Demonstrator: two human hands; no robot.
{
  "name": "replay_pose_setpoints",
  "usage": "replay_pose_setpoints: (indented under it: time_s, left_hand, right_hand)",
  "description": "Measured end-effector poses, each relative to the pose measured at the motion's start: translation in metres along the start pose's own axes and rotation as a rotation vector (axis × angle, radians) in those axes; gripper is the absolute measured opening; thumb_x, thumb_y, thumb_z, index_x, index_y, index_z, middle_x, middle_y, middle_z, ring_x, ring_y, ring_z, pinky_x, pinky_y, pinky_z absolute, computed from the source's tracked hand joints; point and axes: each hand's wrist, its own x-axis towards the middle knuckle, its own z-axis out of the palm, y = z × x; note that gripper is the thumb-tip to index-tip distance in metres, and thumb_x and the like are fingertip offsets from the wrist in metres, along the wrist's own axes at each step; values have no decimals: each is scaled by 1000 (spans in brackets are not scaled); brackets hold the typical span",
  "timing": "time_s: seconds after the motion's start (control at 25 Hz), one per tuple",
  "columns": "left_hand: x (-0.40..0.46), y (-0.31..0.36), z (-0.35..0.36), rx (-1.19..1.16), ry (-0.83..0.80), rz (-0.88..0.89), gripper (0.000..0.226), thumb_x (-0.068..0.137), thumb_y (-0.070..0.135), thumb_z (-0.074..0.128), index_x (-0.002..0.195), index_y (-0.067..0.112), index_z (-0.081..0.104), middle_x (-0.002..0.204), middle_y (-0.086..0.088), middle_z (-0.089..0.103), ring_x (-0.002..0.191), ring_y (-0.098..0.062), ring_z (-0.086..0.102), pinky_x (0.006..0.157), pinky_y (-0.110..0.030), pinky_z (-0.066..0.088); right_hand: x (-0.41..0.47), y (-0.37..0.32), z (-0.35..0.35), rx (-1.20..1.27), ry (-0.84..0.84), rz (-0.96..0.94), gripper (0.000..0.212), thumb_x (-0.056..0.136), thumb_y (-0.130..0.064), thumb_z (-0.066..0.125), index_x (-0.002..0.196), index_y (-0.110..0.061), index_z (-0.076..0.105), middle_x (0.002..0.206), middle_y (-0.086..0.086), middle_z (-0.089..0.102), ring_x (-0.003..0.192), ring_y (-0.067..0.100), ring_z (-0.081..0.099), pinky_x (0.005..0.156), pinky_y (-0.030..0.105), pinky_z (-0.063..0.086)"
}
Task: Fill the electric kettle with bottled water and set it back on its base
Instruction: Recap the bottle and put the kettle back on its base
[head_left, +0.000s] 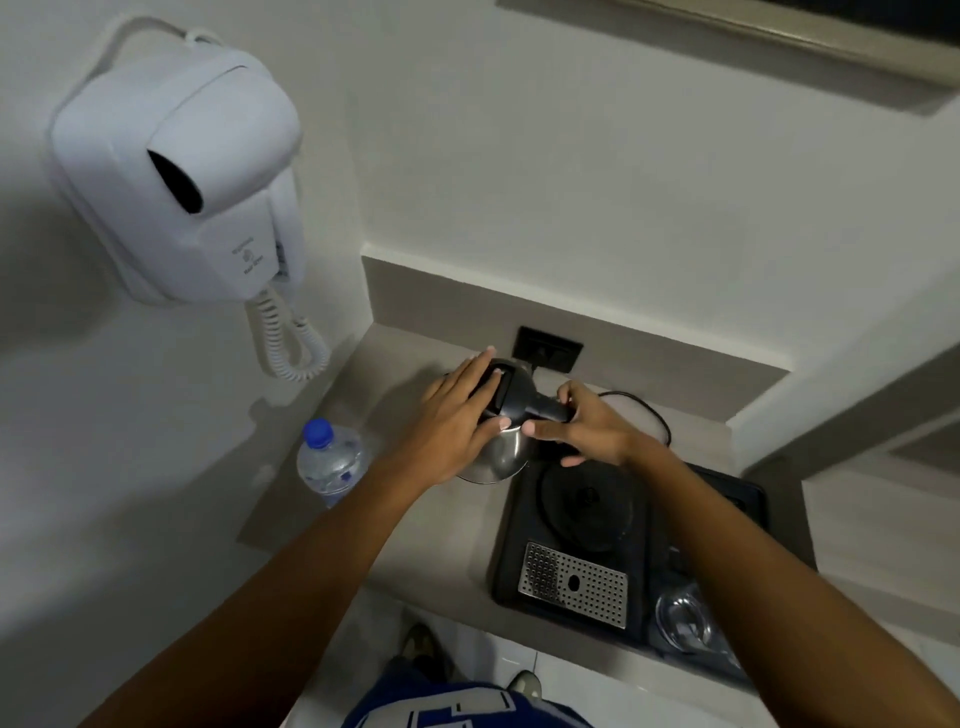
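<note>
A steel electric kettle (501, 456) with a black lid and handle stands on the beige counter, left of its round black base (587, 506). My right hand (589, 428) is wrapped around the kettle's black handle. My left hand (457, 415) lies flat on the black lid, fingers stretched out. A clear water bottle (330, 460) with a blue cap stands upright to the left of the kettle, apart from both hands.
The base sits in a black tray (511, 545) with a perforated metal drip grate (574, 582) and upturned glasses (683, 621). A black wall socket (548, 348) and cord lie behind the kettle. A white hair dryer (179, 182) hangs on the left wall.
</note>
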Motion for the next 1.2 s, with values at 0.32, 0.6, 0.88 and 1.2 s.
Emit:
replay_pose_setpoints:
  time_s: [0.32, 0.6, 0.88, 1.2]
  left_hand:
    - [43, 81, 31, 38, -44, 285, 56, 98, 49, 33, 143, 16, 36, 160, -3, 15, 146, -17, 12, 117, -36, 13]
    - [48, 107, 61, 2, -131, 324, 55, 97, 51, 35, 144, 22, 36, 159, -1, 21, 146, -19, 14, 117, -41, 15]
    - [42, 103, 66, 27, -50, 291, 55, 95, 54, 34, 141, 24, 41, 153, -2, 35, 141, -22, 29, 115, -44, 18]
    - [33, 113, 74, -8, 14, 266, 55, 92, 56, 42, 137, 25, 47, 147, -3, 44, 136, -20, 36, 112, -45, 22]
  right_hand:
    - [-70, 58, -80, -29, 123, 136, 52, 79, -39, 85, 107, -20, 45, 118, 8, 59, 102, 27, 66, 67, 42, 66]
    - [-90, 105, -90, 38, 96, 214, 51, 81, -36, 84, 108, -12, 48, 114, 9, 62, 101, 25, 69, 72, 50, 65]
    - [-83, 105, -94, -11, 74, 144, 50, 80, -39, 84, 103, -19, 44, 118, 11, 56, 103, 31, 65, 62, 39, 65]
    - [-83, 121, -99, 0, 1, 124, 46, 79, -38, 85, 94, -19, 46, 105, 4, 61, 101, 27, 69, 63, 38, 65]
